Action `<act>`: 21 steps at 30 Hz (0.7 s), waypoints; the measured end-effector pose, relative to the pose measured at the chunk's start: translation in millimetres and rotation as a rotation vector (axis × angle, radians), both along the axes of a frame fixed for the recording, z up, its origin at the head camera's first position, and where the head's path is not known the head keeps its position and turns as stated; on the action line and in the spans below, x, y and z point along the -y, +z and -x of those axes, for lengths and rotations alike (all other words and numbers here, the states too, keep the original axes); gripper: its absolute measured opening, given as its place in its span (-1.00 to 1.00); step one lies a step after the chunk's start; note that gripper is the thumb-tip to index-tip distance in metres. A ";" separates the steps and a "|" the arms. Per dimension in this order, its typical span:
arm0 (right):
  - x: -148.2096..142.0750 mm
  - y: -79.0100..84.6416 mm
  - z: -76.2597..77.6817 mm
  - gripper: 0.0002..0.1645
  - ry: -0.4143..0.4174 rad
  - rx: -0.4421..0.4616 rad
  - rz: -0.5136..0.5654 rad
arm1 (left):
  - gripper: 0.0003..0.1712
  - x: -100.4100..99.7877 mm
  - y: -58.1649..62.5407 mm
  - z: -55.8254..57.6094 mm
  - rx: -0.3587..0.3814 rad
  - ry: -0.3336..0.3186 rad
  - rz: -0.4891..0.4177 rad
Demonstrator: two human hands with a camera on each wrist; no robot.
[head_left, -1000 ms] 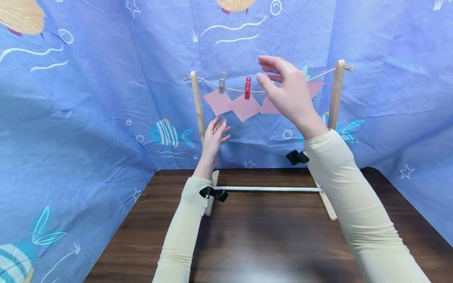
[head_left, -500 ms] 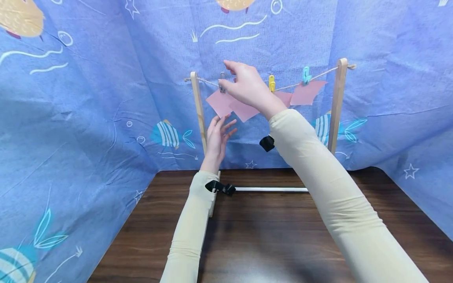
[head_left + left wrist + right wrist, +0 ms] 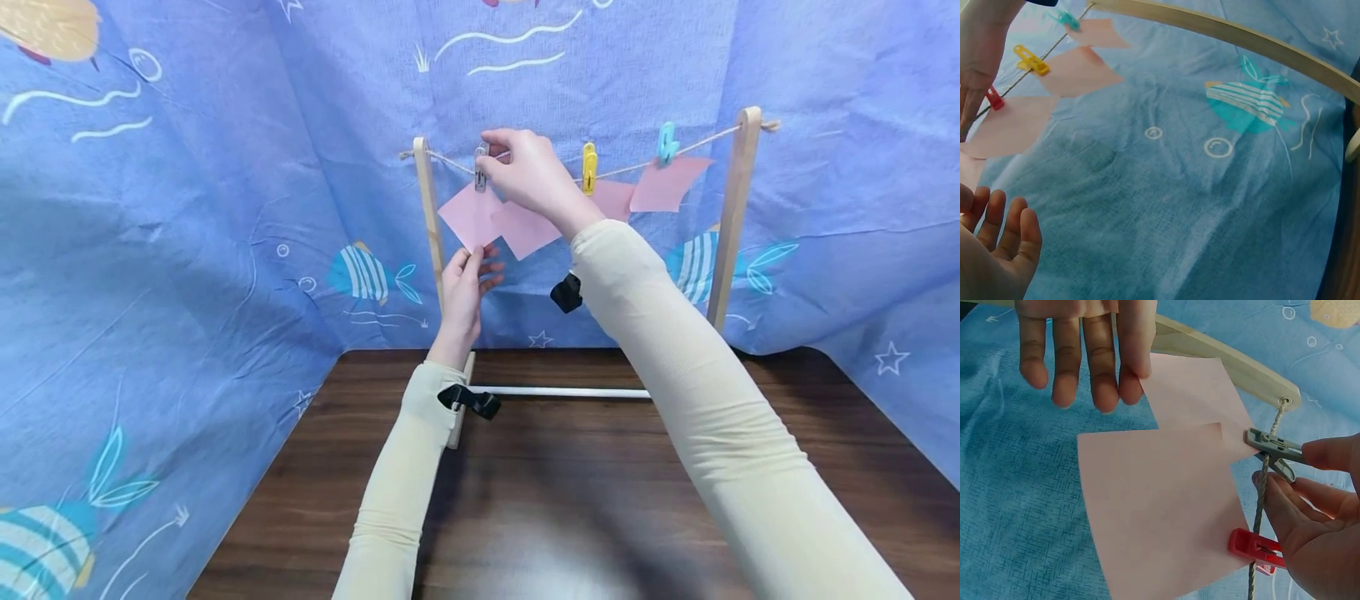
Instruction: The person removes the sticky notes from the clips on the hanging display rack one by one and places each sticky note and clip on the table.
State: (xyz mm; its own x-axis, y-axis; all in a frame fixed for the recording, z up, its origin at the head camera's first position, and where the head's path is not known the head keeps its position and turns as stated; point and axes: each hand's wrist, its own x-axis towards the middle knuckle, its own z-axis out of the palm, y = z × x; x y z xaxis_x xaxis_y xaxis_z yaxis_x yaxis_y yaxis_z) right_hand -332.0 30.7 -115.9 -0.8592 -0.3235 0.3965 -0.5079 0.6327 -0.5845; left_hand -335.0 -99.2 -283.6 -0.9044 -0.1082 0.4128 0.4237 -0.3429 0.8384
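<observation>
At the left end of the line: a gray clothespin [image 3: 1275, 447] is sitting on the rope [image 3: 1260, 500] near the left post [image 3: 429, 200], its jaw end meeting the upper corner of the first pink sheet [image 3: 467, 221].
Right hand [image 3: 528, 167]: is grasping the gray clothespin between thumb and forefinger – both digits are bearing on the handles; how hard they are squeezing cannot be told.
Left hand [image 3: 462, 296]: is pinching the lower corner of the first pink sheet with thumb and forefinger; the remaining fingers are reaching past it, slightly bent and holding nothing.
First sheet: is hanging cornerwise below the rope, with the second pink sheet [image 3: 1154, 494] overlapping it in the right wrist view.
Red clip [image 3: 1249, 544]: is holding the second sheet to the rope; the right hand is hiding this clip from the head view.
Yellow clip [image 3: 589, 168]: is standing upright on the rope, carrying the third pink sheet [image 3: 613, 198].
Teal clip [image 3: 667, 143]: is carrying the fourth pink sheet [image 3: 670, 185], near the right post [image 3: 735, 217].
Frame base: a white bar [image 3: 562, 391] is running crosswise, low over the dark wooden table [image 3: 570, 467].
Wrists: black straps [image 3: 468, 402] are showing at both cream sleeves [image 3: 393, 483].
Backdrop: blue fabric [image 3: 225, 208] – fish-printed – is hanging behind.
</observation>
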 end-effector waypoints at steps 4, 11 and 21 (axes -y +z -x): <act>-1.3 1.2 -0.7 -0.36 0.007 -0.020 0.022 | -0.72 1.0 3.1 -0.8 -0.004 0.006 0.000; -1.3 -3.0 -3.9 -0.46 0.031 -0.115 0.115 | -0.71 -0.8 7.1 -4.0 -0.001 0.014 0.014; 1.3 -6.7 -10.2 -0.64 0.055 -0.286 0.346 | -0.75 0.9 6.8 -5.8 -0.020 0.044 0.028</act>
State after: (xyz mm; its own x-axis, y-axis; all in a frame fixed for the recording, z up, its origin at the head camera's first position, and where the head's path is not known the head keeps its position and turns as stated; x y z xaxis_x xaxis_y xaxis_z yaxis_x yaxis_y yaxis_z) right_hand -321.7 29.4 -122.7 -0.6847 -0.1724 0.7082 -0.7071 0.3927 -0.5881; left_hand -329.2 -100.1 -276.9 -0.8907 -0.1356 0.4339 0.4543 -0.3001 0.8388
